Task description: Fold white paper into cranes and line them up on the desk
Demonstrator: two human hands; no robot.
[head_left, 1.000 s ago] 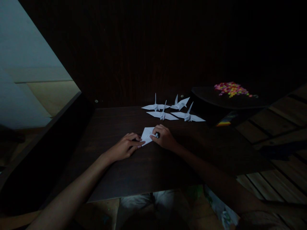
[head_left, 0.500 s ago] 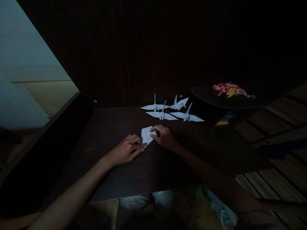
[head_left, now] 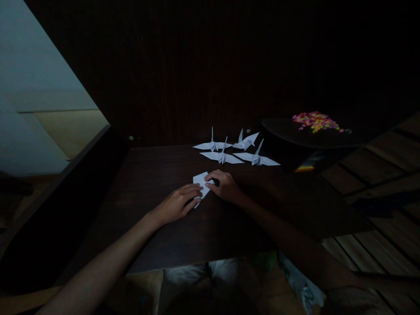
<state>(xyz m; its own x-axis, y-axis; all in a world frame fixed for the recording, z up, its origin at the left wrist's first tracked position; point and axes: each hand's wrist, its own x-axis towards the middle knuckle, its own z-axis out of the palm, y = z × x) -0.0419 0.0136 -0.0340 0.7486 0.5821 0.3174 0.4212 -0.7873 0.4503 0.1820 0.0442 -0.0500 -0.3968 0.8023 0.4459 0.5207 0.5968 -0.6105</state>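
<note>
A folded piece of white paper point(head_left: 199, 178) lies on the dark tabletop point(head_left: 157, 175) between my hands. My left hand point(head_left: 179, 203) rests over its left and lower part, fingers stretched across the surface and pressing it down. At the paper's right edge, my right hand point(head_left: 225, 186) curls its thumb and fingers onto it in a pinch. The lower tip of the paper shows beside my left thumb. Just behind stand several white origami cranes point(head_left: 221, 156) with wings spread.
Small colourful pieces point(head_left: 316, 121) are heaped on a dark rounded shelf point(head_left: 282, 133) at the right. An object with a rainbow stripe point(head_left: 305, 168) is below it. A dark side panel point(head_left: 65, 192) borders the left, and a tall dark panel point(head_left: 183, 70) rises behind.
My left hand has slid up and right over the paper, its fingers now further onto it. My right hand keeps its hold in the same spot. The cranes have not moved.
</note>
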